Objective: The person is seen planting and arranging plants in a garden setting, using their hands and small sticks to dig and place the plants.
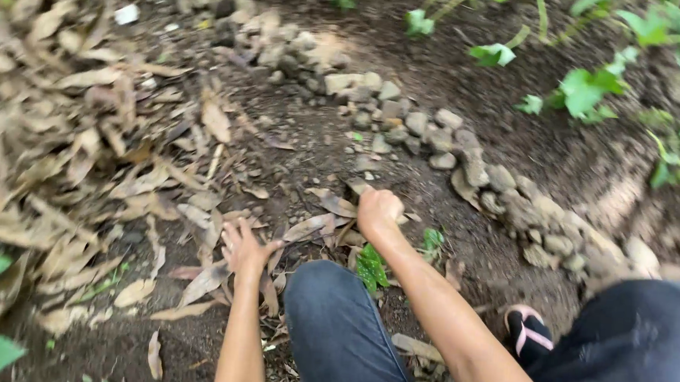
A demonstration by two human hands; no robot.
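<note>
**Two hands low over leaf litter beside a stone border**

The right hand (pixel 378 210) is clenched into a fist, knuckles turned away from the camera, pressed down among dry leaves (pixel 331 206) on the dark soil (pixel 311 147). Whether the fist encloses a leaf or stem cannot be told; nothing shows between the fingers. The left hand (pixel 245 250) is released, fingers spread and pointing far and slightly left, resting on or just above long brown leaves lying flat on the ground.

The leaves nearest both hands lie between them and immediately to the far side. Most are narrow blades, their long axes running roughly near-left to far-right. The right hand sits farther out than the left and is the closer one to the leaves by the stones; the left hand is the closer one to the thick leaf pile (pixel 63 145) that spreads over the left of the scene.

Near the right forearm a small green plant (pixel 371 268) stands just beside the person's knee (pixel 326 306), clad in dark blue cloth. A row of grey stones (pixel 436 134) curves from far left to near right, well beyond the fist. At the near right, a foot in a sandal (pixel 528 333) rests on bare earth. Green plants (pixel 593 92) grow past the stones on the far right.
</note>
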